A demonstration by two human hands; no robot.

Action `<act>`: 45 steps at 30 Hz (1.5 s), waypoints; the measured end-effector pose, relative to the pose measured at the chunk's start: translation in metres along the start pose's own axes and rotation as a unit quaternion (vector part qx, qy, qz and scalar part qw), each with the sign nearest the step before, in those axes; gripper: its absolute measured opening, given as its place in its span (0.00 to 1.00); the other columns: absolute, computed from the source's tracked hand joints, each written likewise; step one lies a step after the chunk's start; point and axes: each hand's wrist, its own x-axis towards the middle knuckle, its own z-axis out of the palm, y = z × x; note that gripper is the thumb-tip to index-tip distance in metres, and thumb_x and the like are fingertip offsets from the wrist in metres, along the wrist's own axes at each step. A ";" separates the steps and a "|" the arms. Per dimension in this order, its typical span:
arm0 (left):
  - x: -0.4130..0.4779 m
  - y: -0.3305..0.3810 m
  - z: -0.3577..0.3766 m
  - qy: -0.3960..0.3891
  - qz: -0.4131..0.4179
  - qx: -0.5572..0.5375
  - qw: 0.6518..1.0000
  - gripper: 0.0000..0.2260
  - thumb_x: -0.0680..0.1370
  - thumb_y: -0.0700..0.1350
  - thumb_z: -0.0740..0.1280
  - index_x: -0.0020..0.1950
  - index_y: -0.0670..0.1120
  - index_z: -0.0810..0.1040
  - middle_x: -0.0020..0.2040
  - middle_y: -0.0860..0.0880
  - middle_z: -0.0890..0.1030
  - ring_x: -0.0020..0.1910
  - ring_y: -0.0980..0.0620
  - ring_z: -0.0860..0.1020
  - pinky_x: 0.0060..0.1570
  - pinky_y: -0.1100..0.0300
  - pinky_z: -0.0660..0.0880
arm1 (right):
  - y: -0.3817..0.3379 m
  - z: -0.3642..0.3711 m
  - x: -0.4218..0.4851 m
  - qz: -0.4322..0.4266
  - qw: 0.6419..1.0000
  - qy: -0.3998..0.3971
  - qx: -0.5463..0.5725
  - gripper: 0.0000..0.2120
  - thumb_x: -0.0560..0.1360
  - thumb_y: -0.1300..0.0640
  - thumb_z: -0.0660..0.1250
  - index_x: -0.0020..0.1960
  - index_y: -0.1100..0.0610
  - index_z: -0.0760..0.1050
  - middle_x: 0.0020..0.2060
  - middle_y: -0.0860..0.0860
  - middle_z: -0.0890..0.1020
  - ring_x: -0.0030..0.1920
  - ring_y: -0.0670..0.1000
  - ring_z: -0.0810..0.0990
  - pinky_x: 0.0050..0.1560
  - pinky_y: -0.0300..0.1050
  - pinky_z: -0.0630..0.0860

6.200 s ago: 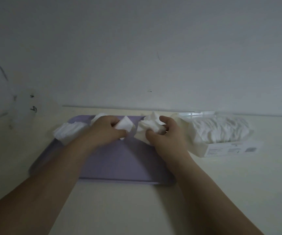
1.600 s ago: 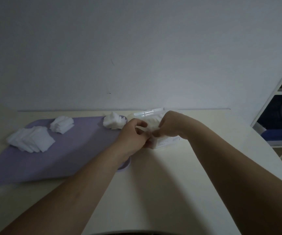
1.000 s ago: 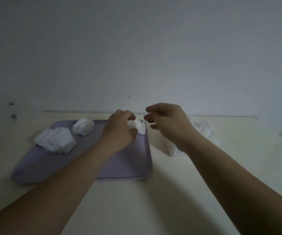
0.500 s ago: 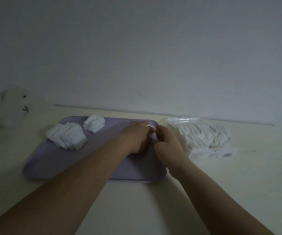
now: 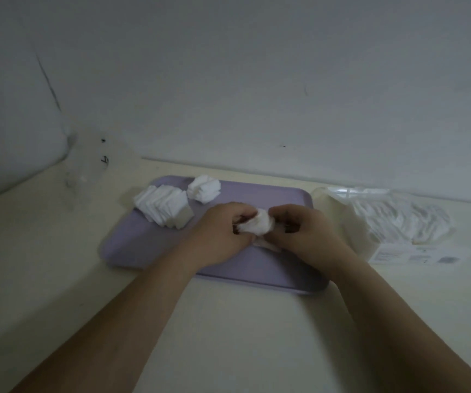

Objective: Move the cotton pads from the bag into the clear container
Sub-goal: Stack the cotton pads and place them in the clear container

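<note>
Over purple tray [image 5: 271, 194], L hand [image 5: 221, 241] & R hand [image 5: 306, 238]: curled grip on one cotton-pad wad [image 5: 257, 225].

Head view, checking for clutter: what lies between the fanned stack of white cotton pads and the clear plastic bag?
In the head view, the left hand and right hand, together gripping a white cotton-pad bunch over the flat lavender tray.
</note>
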 end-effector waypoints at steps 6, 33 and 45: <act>-0.002 0.002 0.007 0.005 -0.001 -0.055 0.998 0.19 0.75 0.45 0.74 0.66 0.52 0.79 0.57 0.57 0.84 0.54 0.59 0.82 0.54 0.55 0.80 | 0.004 0.007 0.002 0.009 0.998 0.039 0.044 0.11 0.75 0.57 0.79 0.57 0.52 0.86 0.47 0.45 0.88 0.47 0.41 0.85 0.54 0.43 0.82; -0.017 0.022 0.008 0.015 -0.056 -0.344 0.937 0.28 0.75 0.30 0.74 0.73 0.46 0.74 0.59 0.42 0.85 0.58 0.37 0.84 0.58 0.38 0.81 | -0.010 0.000 -0.017 0.031 0.926 0.018 0.376 0.11 0.81 0.60 0.71 0.60 0.65 0.83 0.52 0.68 0.86 0.48 0.64 0.86 0.48 0.60 0.84; -0.016 0.024 0.014 0.117 -0.073 -0.339 0.930 0.19 0.75 0.30 0.74 0.58 0.52 0.83 0.51 0.48 0.88 0.54 0.46 0.86 0.60 0.41 0.81 | -0.013 0.005 -0.015 0.046 0.941 0.099 0.321 0.09 0.82 0.60 0.70 0.61 0.57 0.85 0.48 0.58 0.89 0.52 0.60 0.88 0.56 0.63 0.85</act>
